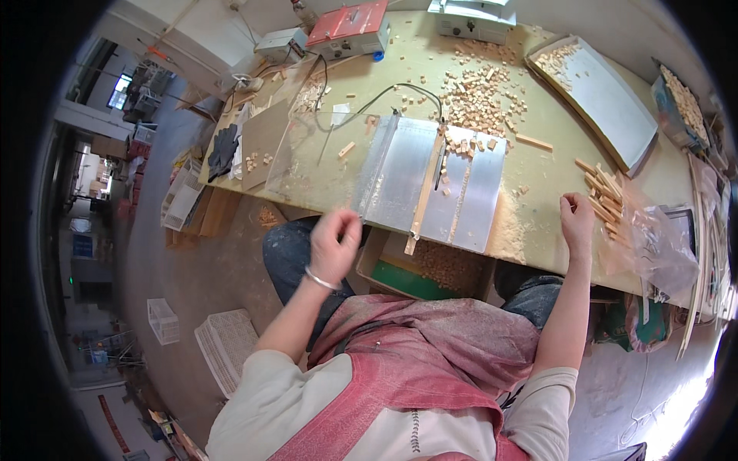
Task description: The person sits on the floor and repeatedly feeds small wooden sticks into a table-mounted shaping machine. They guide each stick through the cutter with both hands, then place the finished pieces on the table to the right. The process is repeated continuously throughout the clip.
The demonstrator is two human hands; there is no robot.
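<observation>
My left hand [336, 244], with a bracelet at its wrist, is held over the table's front edge beside a metal plate [403, 169]. Its fingers are curled closed and slightly blurred; anything in them is hidden. Toward the right, my right hand [576, 221] is closed with fingertips together, near a pile of wooden sticks [605, 192]; I cannot make out whether it holds something. A wooden strip [425, 188] runs front to back across the plate, its near end jutting past the edge. Small wooden blocks [470, 146] lie on the plate's far part.
Many more cut blocks [480, 96] are spread behind the plate. A shallow tray [603, 100] stands back right, near a filled bin [680, 107]. Sawdust [507, 230] lies right of the plate. Below the table is a box [377, 253]. Dark gloves [224, 151] lie far left.
</observation>
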